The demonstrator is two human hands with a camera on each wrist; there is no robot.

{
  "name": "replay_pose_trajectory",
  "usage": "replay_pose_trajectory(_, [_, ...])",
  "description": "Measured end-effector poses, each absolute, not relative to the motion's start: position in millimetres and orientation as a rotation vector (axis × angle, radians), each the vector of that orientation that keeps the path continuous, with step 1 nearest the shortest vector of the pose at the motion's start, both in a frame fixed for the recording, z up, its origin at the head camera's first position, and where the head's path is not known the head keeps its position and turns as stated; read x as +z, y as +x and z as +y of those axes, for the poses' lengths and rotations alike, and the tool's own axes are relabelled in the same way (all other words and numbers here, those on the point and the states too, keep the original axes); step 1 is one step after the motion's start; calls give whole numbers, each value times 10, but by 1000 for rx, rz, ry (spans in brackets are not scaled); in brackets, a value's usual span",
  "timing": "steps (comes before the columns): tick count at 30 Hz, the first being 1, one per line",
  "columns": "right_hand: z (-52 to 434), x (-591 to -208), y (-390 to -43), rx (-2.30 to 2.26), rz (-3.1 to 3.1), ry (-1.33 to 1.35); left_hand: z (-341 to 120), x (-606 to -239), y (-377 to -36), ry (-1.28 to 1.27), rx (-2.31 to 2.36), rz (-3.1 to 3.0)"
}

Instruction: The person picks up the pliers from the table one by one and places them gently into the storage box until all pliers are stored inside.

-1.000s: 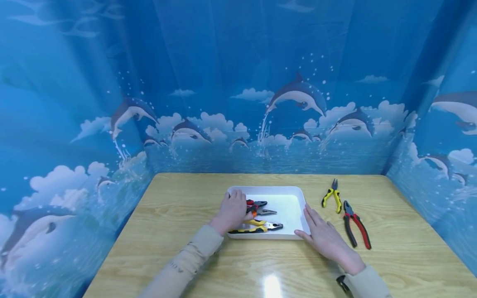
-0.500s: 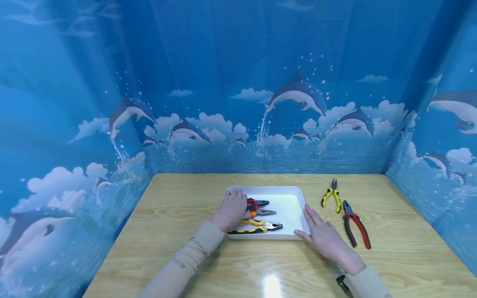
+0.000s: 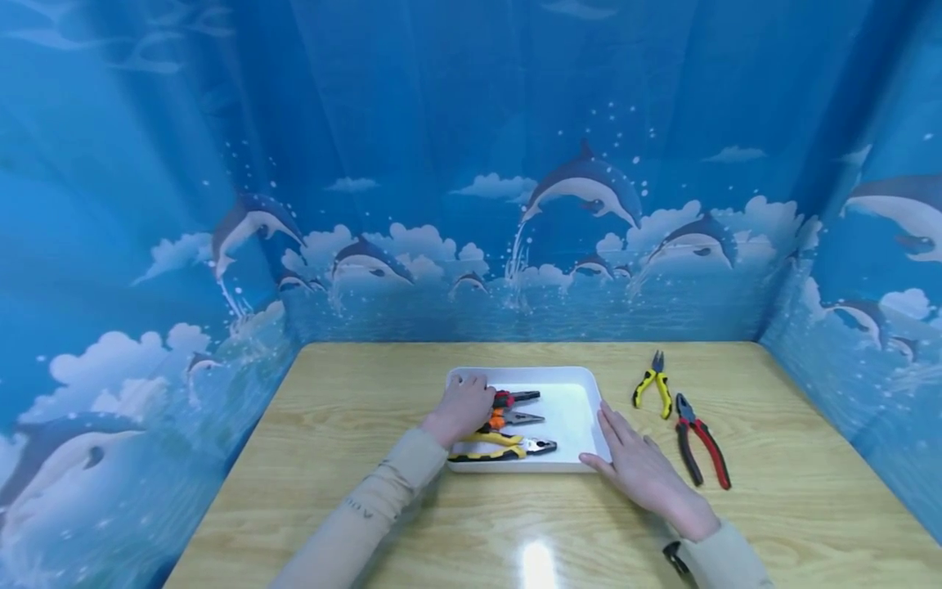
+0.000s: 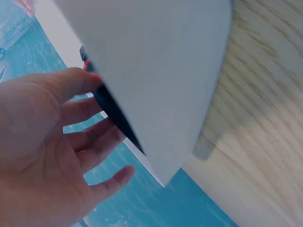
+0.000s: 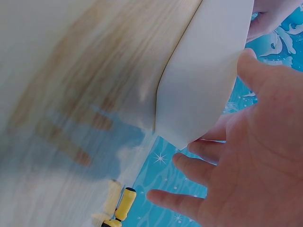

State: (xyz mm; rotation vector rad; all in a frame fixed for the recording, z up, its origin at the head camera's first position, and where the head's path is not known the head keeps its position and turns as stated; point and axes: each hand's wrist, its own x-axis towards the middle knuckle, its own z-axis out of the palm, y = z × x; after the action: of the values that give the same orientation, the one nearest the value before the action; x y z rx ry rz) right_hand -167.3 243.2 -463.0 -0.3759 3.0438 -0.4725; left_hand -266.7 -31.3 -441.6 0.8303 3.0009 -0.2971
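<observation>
A white tray (image 3: 567, 417) holds several pliers, side by side with their jaws to the right. At its left end my left hand (image 3: 462, 407) grips red-and-black pliers (image 3: 518, 397); the left wrist view shows the thumb and fingers on their dark handle (image 4: 113, 111). Below these lie orange-handled long-nose pliers (image 3: 515, 418), their handles partly covered by the hand. Yellow-and-black pliers (image 3: 515, 448) lie along the tray's near side. My right hand (image 3: 643, 468) rests against the tray's right rim with its fingers extended, seen also in the right wrist view.
Right of the tray, small yellow-and-black pliers (image 3: 653, 384) and larger red-and-black pliers (image 3: 701, 442) lie on the wooden table (image 3: 353, 409). A blue dolphin-print curtain (image 3: 441, 164) stands behind the table and at its sides.
My left hand has shifted slightly right, and the red-and-black pliers in it have slid right and straightened beside the orange-handled pair. My right hand stays at the rim.
</observation>
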Motion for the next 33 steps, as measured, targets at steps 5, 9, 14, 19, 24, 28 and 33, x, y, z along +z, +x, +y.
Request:
replay_pose_trajectory(5, [2427, -4635, -1671, -476, 3047, -377, -297, -4428, -2703, 867, -370, 3039])
replay_pose_trajectory(9, [2422, -4642, -1669, -476, 3050, -378, -335, -4493, -2745, 830, -409, 3095])
replay_pose_trajectory(14, [2417, -4653, -1660, -478, 3063, -386, -368, -4541, -2770, 784, -336, 3082])
replay_pose_trajectory(19, [2410, -4659, -1655, -474, 3064, -379, -355, -4487, -2773, 806, -299, 3180])
replay_pose_trajectory(24, [2402, -4655, -1655, -463, 3059, -372, -338, -4375, -2727, 875, -212, 3322])
replay_pose_trajectory(28, [2398, -4657, -1655, -458, 3065, -377, -361, -4314, -2658, 923, -126, 3377])
replay_pose_trajectory(33, [2403, -4667, -1651, -457, 3076, -397, -448, -4281, -2545, 901, 13, 3409])
